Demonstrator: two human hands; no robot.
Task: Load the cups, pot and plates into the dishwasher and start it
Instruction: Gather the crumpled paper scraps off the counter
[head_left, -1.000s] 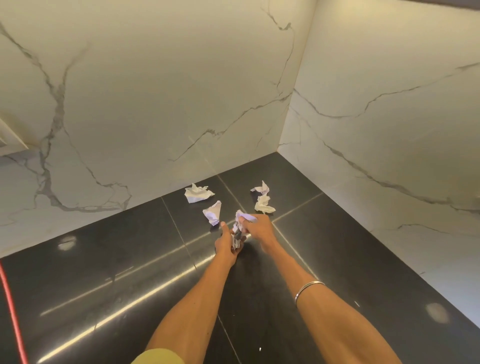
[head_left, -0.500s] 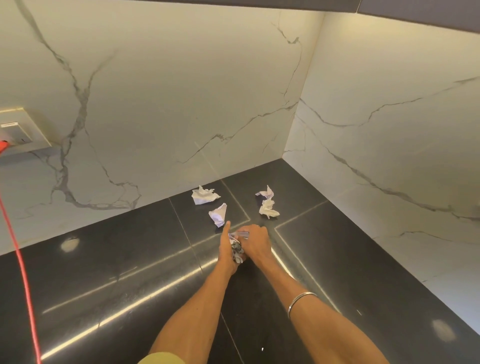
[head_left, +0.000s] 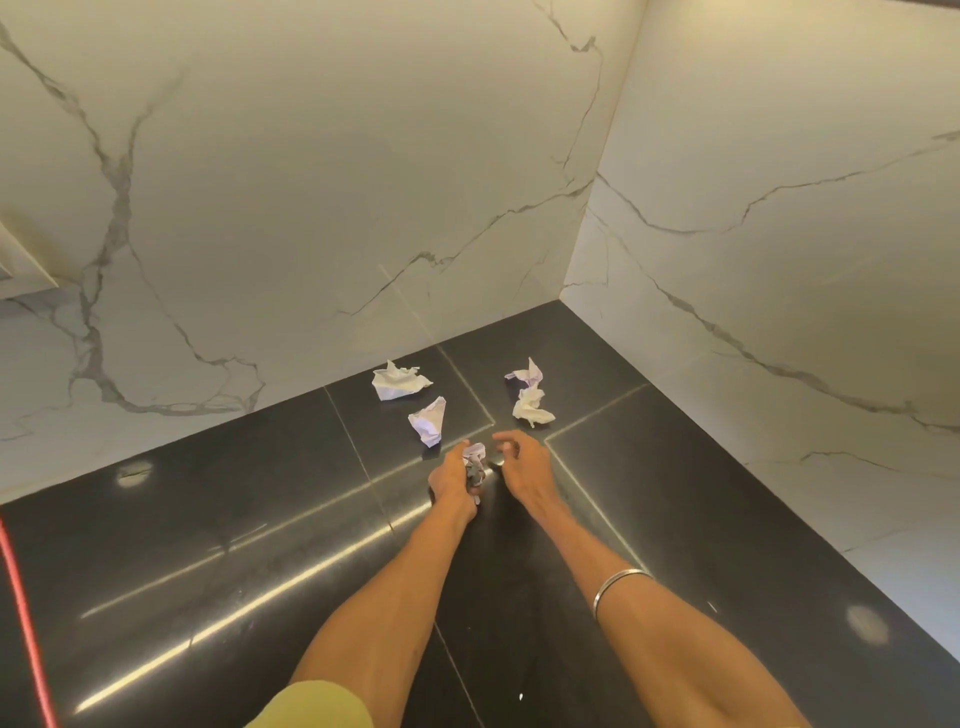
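A crumpled grey-white paper wad (head_left: 474, 464), gripped by the left hand (head_left: 453, 480) beside the loosely curled, empty right hand (head_left: 521, 464), could be dropped if loosened.

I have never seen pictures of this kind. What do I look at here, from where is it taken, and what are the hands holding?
There is no machine here. A person wears a wide camera on the head, looking forward and down, so you see their own two arms from above.

The dark surface is a black counter in a corner of white marble walls. Four crumpled white papers lie near the corner.

The left hand grips a small crumpled wad, grey and white; what it is exactly, I cannot tell. The right hand is beside it with loosely curled fingers, apparently holding nothing. A metal bangle sits on the right forearm. No cups, pot, plates or dishwasher are in view.
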